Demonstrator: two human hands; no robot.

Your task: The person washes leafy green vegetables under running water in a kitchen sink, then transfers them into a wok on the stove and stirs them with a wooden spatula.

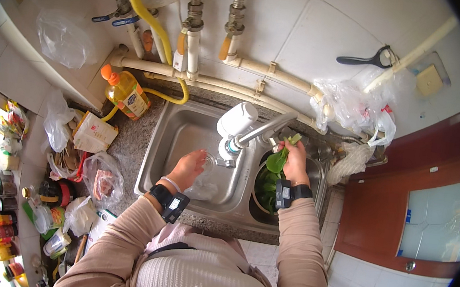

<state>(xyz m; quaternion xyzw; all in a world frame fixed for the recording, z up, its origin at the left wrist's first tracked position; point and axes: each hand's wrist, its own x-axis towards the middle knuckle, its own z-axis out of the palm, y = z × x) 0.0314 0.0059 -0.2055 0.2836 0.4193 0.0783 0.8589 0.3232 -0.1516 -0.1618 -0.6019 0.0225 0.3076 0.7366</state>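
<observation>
Over the right-hand basin of a steel double sink (198, 205), the right hand (295, 162) has its fingers closed round a bunch of leafy greens (277, 161), stems poking up past the fingertips and the leaves hanging down. More green leaves (265, 191) sit lower in that same basin, in what looks like a round pot (257, 206), though the wrist gear and forearm hide part of it.

Left hand (189, 166) is over the other basin, fingers stretched out fairly straight, kept close together and not wrapped round anything I can make out. Something clear (202, 188) shows just beside it and below; can't tell if that's plastic or water, or whether the fingers touch it. Both wrists have black boxes strapped on, btw.

Between the two hands there's a curved metal tap (271, 127) with a chunky white unit (238, 119) fixed to it. Off to the left, on the speckled stone desk (132, 157), an orange-capped bottle (127, 95) of yellow liquid stands near the wall, with a pale packet (95, 134) and a clear plastic bag (103, 178) lying nearer the person. Pipes (214, 81) run along the tiles behind the sink, and a bundle of crumpled plastic bags (355, 104) hangs on the wall at right.
</observation>
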